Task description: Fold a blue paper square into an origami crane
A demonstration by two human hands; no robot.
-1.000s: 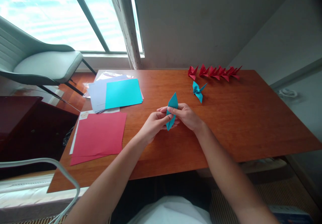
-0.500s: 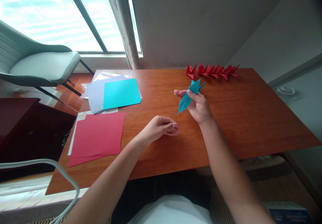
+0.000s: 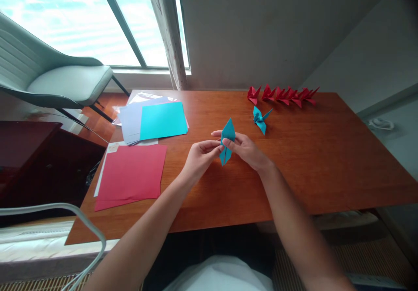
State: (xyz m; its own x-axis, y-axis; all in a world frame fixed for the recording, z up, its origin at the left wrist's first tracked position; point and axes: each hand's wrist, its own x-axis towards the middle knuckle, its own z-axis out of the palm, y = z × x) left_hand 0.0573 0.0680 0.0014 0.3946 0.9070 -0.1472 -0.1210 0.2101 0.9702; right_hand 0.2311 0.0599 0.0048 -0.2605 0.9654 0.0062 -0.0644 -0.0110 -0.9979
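Note:
A folded piece of blue origami paper (image 3: 228, 130), long and pointed at both ends, is held upright above the table between my two hands. My left hand (image 3: 203, 155) pinches its left edge with thumb and fingers. On the other side my right hand (image 3: 244, 148) grips it, thumb in front and fingers behind. A blue paper crane (image 3: 261, 119) stands on the table beyond my right hand. Behind that, several red paper cranes (image 3: 284, 96) line up near the far edge.
The wooden table (image 3: 307, 160) reaches far to the right. On its left lie blue sheets (image 3: 163, 120) over pale lilac sheets (image 3: 130, 123), with red sheets (image 3: 132, 171) nearer me. A chair (image 3: 70, 82) stands by the window, and a white tube (image 3: 88, 225) curves at lower left.
My right hand has moved left and toward me with the folded blue paper, now turned upright. My left hand has risen and taken hold of it. The blue crane has come into full view.

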